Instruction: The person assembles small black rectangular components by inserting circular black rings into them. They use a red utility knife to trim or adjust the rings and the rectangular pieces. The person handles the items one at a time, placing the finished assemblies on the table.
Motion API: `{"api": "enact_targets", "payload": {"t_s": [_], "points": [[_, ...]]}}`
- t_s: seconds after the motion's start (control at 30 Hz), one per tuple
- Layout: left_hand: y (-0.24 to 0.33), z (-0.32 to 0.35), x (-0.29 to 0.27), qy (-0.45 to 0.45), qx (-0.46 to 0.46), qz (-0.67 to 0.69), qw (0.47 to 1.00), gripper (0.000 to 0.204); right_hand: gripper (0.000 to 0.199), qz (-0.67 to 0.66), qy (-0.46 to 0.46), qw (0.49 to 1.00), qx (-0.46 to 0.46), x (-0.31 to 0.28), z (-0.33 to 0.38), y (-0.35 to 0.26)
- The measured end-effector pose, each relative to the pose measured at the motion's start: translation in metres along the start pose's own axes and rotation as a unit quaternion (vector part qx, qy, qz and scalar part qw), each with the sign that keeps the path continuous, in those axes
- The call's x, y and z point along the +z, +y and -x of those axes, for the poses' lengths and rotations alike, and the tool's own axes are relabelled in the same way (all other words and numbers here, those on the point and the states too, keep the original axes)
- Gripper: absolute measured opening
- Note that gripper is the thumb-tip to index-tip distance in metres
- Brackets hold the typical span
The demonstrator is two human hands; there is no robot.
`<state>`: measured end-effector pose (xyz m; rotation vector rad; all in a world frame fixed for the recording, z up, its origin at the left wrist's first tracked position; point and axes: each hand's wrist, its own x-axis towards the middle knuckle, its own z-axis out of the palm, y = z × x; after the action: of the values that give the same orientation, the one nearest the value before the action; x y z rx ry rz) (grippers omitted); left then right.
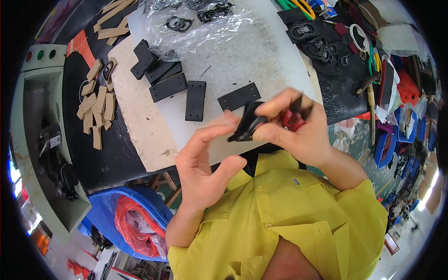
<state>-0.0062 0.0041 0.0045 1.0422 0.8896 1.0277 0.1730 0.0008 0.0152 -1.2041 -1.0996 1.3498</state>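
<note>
My right hand (303,133) pinches a folded black piece (246,120) with a dark round part on it, above the table's near edge. A small red-handled tool (294,120), apparently scissors or snips, is tucked in the same hand; its dark blades are blurred. My left hand (200,163) is open beside the black piece, thumb apart from the fingers. Its blurred fingertips are close to the piece; I cannot tell whether they touch. Just beyond lies a flat black rectangle with small holes (239,96). Another black rectangle (195,101) lies to its left.
More black rectangles (168,87) are piled farther left, near several beige strips (97,108). A clear plastic bag (205,32) with black buckles (178,24) lies at the back. Black pieces with buckles (322,45) are heaped at right. A blue bin (100,205) stands below the table's left edge.
</note>
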Motion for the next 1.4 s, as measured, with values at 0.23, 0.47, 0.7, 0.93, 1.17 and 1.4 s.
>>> {"api": "enact_targets", "payload": {"t_s": [0.23, 0.47, 0.7, 0.93, 1.17, 1.4], "points": [[0.009, -0.003, 0.001, 0.049, -0.075, 0.041, 0.995, 0.014, 0.013, 0.2, -0.015, 0.976, -0.079, 0.006, 0.003, -0.016], [0.007, 0.003, 0.006, 0.059, -0.044, -0.076, 0.994, 0.014, 0.014, 0.221, -0.013, 0.965, -0.142, 0.002, 0.003, -0.006], [0.002, 0.009, 0.01, 0.078, 0.04, -0.139, 0.986, 0.013, 0.016, 0.181, 0.012, 0.977, -0.115, 0.007, 0.004, -0.001], [-0.01, 0.005, 0.007, 0.025, 0.096, -0.099, 0.99, 0.023, 0.019, 0.014, -0.057, 0.993, 0.106, -0.002, -0.002, 0.001], [0.002, 0.002, 0.003, 0.064, -0.028, -0.04, 0.997, 0.035, 0.018, 0.031, -0.096, 0.983, 0.152, -0.002, -0.003, -0.004], [0.004, -0.006, 0.0, 0.061, -0.038, 0.001, 0.997, 0.048, 0.015, 0.001, -0.069, 0.988, 0.141, 0.002, -0.006, 0.001]]}}
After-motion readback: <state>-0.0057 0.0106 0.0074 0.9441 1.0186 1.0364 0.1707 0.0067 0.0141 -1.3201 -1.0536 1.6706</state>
